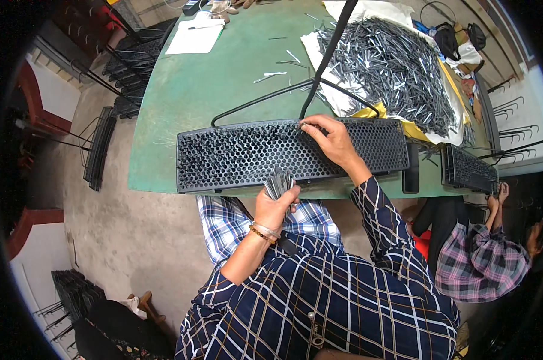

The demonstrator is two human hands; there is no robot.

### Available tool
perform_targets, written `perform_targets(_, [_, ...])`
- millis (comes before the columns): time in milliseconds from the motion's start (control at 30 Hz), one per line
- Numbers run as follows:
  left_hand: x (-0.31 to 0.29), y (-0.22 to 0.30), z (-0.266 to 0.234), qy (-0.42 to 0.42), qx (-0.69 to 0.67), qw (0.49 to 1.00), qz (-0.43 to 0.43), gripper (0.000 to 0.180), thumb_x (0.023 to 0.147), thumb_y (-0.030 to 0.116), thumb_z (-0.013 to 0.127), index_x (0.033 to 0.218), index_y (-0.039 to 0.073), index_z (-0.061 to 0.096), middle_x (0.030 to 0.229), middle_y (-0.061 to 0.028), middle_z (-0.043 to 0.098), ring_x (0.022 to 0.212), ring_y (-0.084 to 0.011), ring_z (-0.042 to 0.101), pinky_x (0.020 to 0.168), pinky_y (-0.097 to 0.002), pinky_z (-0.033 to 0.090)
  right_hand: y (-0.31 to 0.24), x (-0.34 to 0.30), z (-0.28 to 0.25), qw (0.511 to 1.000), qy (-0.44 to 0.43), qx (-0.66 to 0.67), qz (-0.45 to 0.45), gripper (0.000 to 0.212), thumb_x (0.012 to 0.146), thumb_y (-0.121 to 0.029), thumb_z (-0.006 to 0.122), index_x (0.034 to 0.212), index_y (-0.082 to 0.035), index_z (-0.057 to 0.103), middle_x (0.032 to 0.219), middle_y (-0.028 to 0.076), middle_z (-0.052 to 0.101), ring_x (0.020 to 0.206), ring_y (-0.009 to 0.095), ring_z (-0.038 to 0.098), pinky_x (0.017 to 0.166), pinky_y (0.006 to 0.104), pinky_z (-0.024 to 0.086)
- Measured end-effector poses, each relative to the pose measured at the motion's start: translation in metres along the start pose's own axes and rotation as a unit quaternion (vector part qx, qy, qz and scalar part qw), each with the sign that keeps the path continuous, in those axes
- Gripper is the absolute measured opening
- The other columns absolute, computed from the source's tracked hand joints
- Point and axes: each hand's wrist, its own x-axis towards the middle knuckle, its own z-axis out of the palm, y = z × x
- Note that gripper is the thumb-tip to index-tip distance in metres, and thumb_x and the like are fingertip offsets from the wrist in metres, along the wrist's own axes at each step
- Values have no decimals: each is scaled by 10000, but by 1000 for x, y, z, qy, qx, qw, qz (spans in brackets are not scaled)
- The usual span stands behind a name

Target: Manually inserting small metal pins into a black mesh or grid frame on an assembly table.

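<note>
A long black rack [241,157] with rows of round holes lies along the front edge of the green table, with a bent black rod frame [265,103] rising behind it. Many holes in its left part hold dark pieces; on the right the holes look bare. My left hand [274,207], in front of the rack, is closed round a bundle of thin grey-black strips [279,183] that point up. At the rack's back edge, near its middle, my right hand [331,141] pinches with thumb and forefinger; what is between them is too small to make out.
A big heap of similar strips [391,72] covers white and yellow sacking at the back right. Several loose strips and a white paper [194,37] lie on the green table [223,72]. Another person [484,258] works at a similar rack [468,168] on the right. More racks [100,147] stand left.
</note>
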Motion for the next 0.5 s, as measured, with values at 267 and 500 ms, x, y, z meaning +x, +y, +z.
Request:
perform_targets(267, [-1,2,2,-1,3,1000,-13,139,782,26,670,906,12,607,750,-30,610,589,-92,567,451,-206,423,2,-4,6,999,16,-38,-32,127,804,-127,639,870,-21,659,877,104,653,826,271,598,753,353,451])
perform_targets(500, [-1,1,1,-3,4,1000,-15,131,786,32,672,903,11,615,742,-27,614,579,-87,568,450,-200,426,0,-7,9,985,24,-139,-95,111,779,-121,664,851,-36,671,916,64,641,900,234,571,826,344,402])
